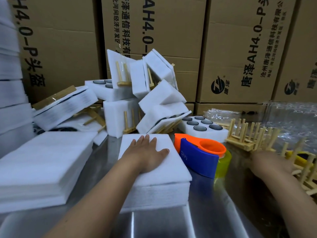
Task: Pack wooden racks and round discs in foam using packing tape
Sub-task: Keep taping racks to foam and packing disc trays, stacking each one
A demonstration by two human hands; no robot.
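1. Cartons (171, 31) are standing as a wall at the back, with a pile of taped foam bundles (154, 98) leaning against them.
2. Foam sheets (42, 169) are lying stacked at the left of the table (223, 203); plastic (291, 115) is lying crumpled at the right rear.
3. A tape dispenser (200, 157) is sitting between the hands, just beside the foam block (163, 184).
4. The left hand (147, 153) is resting flat, fingers straight, on top of that block.
5. The right hand (271, 162) is blurring at the racks (247, 144); I cannot tell whether it is gripping one.
6. Discs (205, 121) are sitting in a tray (221, 136) behind the dispenser, apart from both hands.
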